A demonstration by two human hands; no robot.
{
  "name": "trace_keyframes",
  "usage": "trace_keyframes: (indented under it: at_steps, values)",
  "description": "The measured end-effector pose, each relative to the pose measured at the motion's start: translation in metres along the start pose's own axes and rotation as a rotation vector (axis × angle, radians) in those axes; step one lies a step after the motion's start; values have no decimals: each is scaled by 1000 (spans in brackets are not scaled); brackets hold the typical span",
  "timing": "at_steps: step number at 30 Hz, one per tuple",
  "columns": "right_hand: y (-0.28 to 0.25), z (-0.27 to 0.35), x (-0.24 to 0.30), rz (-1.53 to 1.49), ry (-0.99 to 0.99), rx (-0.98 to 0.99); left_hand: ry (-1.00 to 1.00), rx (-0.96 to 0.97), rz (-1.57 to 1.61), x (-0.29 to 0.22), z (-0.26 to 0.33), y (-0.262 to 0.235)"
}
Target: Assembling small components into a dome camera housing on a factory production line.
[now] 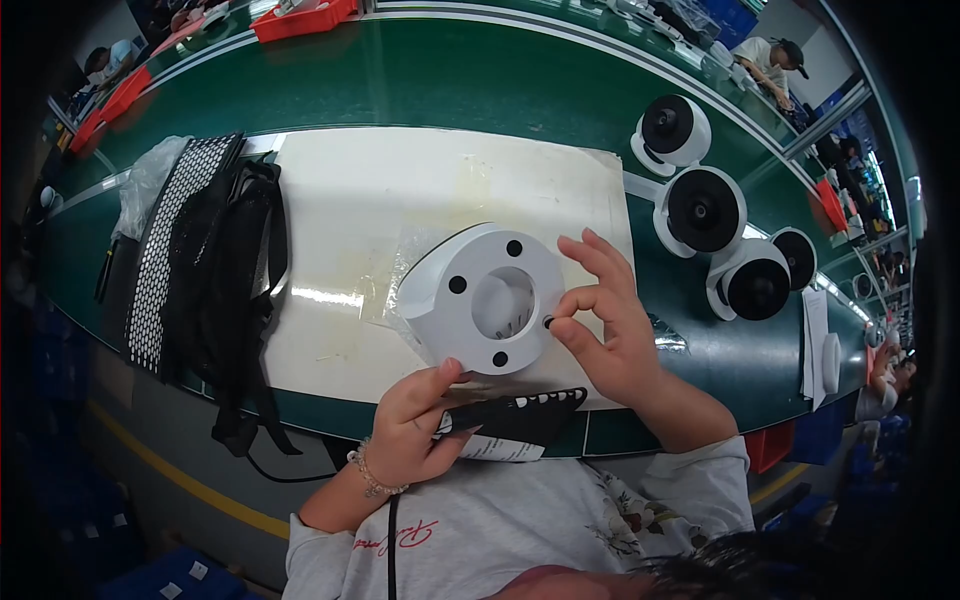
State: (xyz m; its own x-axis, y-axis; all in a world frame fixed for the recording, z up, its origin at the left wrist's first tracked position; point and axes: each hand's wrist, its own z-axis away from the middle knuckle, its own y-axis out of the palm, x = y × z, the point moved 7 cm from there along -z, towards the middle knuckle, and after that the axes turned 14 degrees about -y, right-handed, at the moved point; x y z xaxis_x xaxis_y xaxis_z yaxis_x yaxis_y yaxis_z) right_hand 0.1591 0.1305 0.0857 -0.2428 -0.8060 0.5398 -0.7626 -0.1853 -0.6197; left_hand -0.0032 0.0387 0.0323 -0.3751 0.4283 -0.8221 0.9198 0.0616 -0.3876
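A white rounded plastic housing (430, 305) lies on the pale board, with a round opening in its face. Round black pads (458, 285) sit around that opening. My right hand (615, 345) pinches a small black round pad (548, 322) between thumb and index finger at the housing's right edge, the other fingers raised. Below the housing, my left hand (415, 425) is closed on a black sheet (520, 412) with a row of white round spots and a white printed label. One left fingertip touches the housing's lower edge.
Several white cameras with black round fronts (703, 210) stand on the green bench at the right. A black strapped bag (220, 270) and crumpled clear plastic (150, 190) lie left of the pale board (350, 180). A red bin (300, 18) is at the far side. Other people work farther off.
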Motion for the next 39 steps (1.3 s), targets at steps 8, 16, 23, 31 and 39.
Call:
trace_keyframes:
  at_steps: [8,16,23,31,39]
  values:
    - [1,2,2,90,-42,58,-15,13,-3,5,-1,1]
    - [0,21,23,493,-335,-9,9,4,-30,2,0,1]
    - [-9,25,-7,56,30,-108,30,-6,-25,3,0,1]
    - [24,7,-48,-975,729,-113,18,77,148,7,3,-3]
    - [-37,-73,-148,209,162,-376,-68,104,133,7,-1,-3]
